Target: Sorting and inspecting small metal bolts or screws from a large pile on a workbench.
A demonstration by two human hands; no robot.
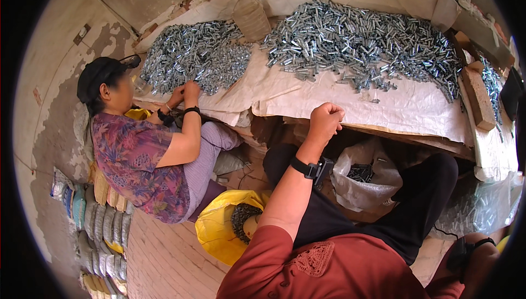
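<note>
My left hand (327,119) is raised just off the front edge of the workbench, with its fingers curled together in a pinch. Whatever it may hold is too small to make out. Beyond it, a large heap of shiny metal sleeves (361,36) lies on the pale sheet (405,107) covering the bench, and a few loose ones have strayed toward the front. At the lower right, my right hand (472,237) is mostly hidden behind its strapped wrist, so its fingers do not show. It is nearest to a clear plastic bag (476,211) of metal pieces.
A co-worker (137,145) sits at left, both hands at a second metal heap (192,55). A plastic jar (252,19) stands between the heaps. Below are a yellow bucket (219,228) and a white bag (356,195) holding dark pieces. A brick (478,99) lies at right.
</note>
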